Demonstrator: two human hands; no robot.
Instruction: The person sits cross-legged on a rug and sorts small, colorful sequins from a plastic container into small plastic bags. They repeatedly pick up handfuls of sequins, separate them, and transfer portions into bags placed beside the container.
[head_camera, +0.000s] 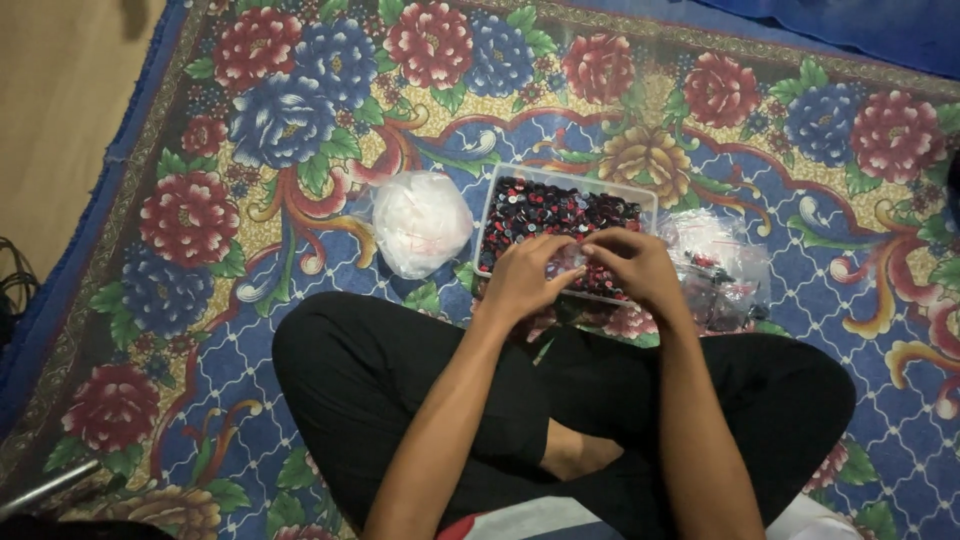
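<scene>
Buttons (560, 215) filled a clear tray (497, 190) on the rug (800, 300) before crossed legs. Left hand (525, 275) and right hand (635, 265) met over it, fingertips pinching something small, unidentifiable. Steadier work advised: wrists low, close above the tray.

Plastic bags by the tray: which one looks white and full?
The plastic bag left of the clear tray, a rounded, knotted white bundle. The other bag, right of the tray beside the right hand, is clear and crumpled, with dark bits inside.
</scene>
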